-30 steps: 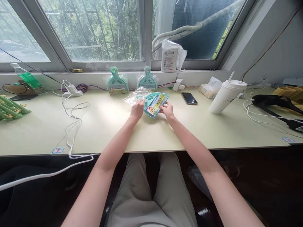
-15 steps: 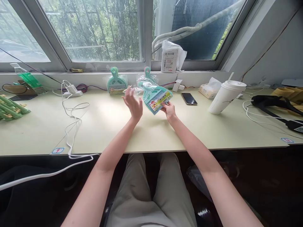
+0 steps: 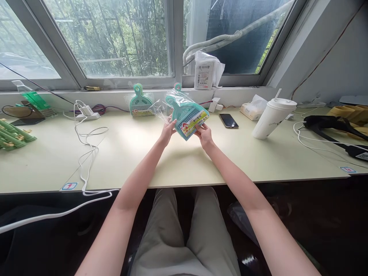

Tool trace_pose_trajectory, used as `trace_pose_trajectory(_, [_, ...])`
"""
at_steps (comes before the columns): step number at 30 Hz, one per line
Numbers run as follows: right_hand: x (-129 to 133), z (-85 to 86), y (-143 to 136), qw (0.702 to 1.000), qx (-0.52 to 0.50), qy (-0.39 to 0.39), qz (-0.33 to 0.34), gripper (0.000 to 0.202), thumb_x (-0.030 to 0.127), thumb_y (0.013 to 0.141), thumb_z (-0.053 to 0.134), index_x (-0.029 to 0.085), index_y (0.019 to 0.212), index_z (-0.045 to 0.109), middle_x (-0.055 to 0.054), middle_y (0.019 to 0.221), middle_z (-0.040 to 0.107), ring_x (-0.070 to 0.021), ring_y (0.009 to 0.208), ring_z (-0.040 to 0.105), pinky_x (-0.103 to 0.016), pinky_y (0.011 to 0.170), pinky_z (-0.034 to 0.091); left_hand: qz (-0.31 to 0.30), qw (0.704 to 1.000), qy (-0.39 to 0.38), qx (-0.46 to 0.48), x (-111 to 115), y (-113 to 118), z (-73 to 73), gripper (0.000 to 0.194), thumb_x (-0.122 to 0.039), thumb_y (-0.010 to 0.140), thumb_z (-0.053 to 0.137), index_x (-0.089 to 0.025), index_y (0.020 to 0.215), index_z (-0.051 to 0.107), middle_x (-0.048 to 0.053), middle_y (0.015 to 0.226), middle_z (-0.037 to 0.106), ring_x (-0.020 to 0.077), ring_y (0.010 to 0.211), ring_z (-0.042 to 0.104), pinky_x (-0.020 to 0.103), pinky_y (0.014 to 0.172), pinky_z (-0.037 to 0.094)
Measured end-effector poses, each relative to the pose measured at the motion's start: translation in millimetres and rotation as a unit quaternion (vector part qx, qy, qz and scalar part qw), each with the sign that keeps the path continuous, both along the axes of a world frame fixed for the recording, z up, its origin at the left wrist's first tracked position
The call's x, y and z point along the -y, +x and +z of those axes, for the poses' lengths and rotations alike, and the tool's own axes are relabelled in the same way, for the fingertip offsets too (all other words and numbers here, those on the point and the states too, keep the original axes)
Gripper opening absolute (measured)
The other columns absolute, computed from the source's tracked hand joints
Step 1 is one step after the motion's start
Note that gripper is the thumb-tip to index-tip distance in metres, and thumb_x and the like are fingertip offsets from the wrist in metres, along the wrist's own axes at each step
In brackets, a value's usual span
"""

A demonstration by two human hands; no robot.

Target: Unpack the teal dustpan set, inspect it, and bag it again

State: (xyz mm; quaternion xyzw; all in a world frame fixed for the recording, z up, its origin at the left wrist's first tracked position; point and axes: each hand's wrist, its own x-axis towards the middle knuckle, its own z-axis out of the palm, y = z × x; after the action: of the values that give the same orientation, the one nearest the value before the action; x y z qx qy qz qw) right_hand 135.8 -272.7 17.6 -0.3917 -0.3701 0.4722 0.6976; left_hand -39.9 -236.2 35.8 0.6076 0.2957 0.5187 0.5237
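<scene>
On the pale green counter (image 3: 138, 153), a black smartphone (image 3: 228, 120) lies left of the white lidded paper cup (image 3: 273, 118); a white cable (image 3: 86, 153) trails farther left.

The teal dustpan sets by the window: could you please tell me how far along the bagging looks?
Done: one bagged dustpan set leans against the sill, and a handle peeks out behind the held one. In hand: both the left hand and right hand hold a teal set in clear plastic above the desk. Left: cannot tell.

Office-like workroom: long desk (image 3: 57, 161), charger cables (image 3: 86, 145), window (image 3: 115, 38).
</scene>
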Motion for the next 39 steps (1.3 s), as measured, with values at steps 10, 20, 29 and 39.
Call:
trace_pose_trajectory(10, [1,7.0,1,0.999,-0.006,0.025,0.031,0.026,0.02,0.074,0.071,0.022,0.097,0.058,-0.004,0.102,0.071,-0.0195,0.101,0.068,-0.038,0.09,0.059,0.033,0.996,0.004,0.08,5,13,7.1,0.049,-0.035,0.096,0.042,-0.022,0.143,0.038,0.008,0.134,0.06,0.0216,0.123,0.057,0.039,0.104,0.046])
trace_pose_trajectory(20, [0,1.6,-1,0.999,-0.004,-0.016,-0.032,0.023,0.016,0.078,0.068,0.021,0.097,0.056,-0.004,0.104,0.07,-0.0157,0.096,0.069,-0.033,0.089,0.06,0.143,0.989,0.022,0.042,-18,-32,15.0,0.057,-0.039,0.101,0.029,-0.037,0.155,0.013,0.003,0.149,0.048,0.0164,0.13,0.053,0.038,0.105,0.045])
trace_pose_trajectory(29, [-5,-2.7,4,0.996,-0.055,-0.034,-0.06,0.024,0.013,0.075,0.07,0.02,0.094,0.058,-0.003,0.097,0.07,-0.0147,0.089,0.07,-0.033,0.087,0.06,0.059,0.993,-0.007,0.106,-13,-28,15.0,0.066,-0.03,0.096,0.045,-0.038,0.154,0.016,0.005,0.147,0.05,0.018,0.126,0.057,0.036,0.104,0.044])
trace_pose_trajectory(39, [-4,2.3,9,0.995,-0.081,-0.06,-0.027,0.018,0.002,0.078,0.063,0.018,0.088,0.06,-0.002,0.083,0.072,-0.0143,0.078,0.07,-0.034,0.088,0.06,0.008,0.963,-0.076,0.26,-18,-36,12.4,0.073,-0.009,0.09,0.045,-0.036,0.154,0.022,0.007,0.138,0.059,0.0203,0.119,0.062,0.037,0.104,0.045])
